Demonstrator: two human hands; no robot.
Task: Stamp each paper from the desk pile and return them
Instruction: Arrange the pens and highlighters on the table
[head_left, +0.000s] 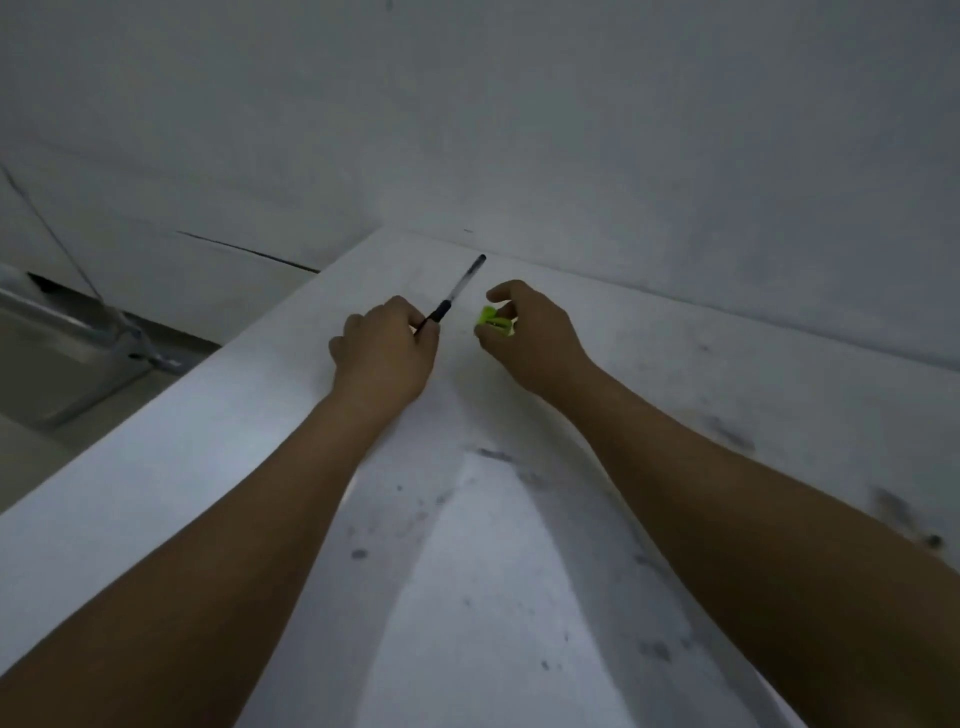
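Your left hand (384, 348) pinches a pen (460, 288), your right hand (530, 332) a green stamp (493, 321).
The stamp seems light and hard; keep your fingers (500, 294) on its sides.

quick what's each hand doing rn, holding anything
Left hand: grips a pen.
Right hand: pinches a small green object, possibly the stamp.

Both bare forearms enter from the lower corners and converge toward frame centre. Left hand (384, 353) back up, fingers curled, gripping a clear-barrelled pen with black grip and cap (457, 291) that points up-right. Right hand (530, 332) near it, thumb and curled fingers pinching a small lime-green plastic block (493, 323). Hands not touching.
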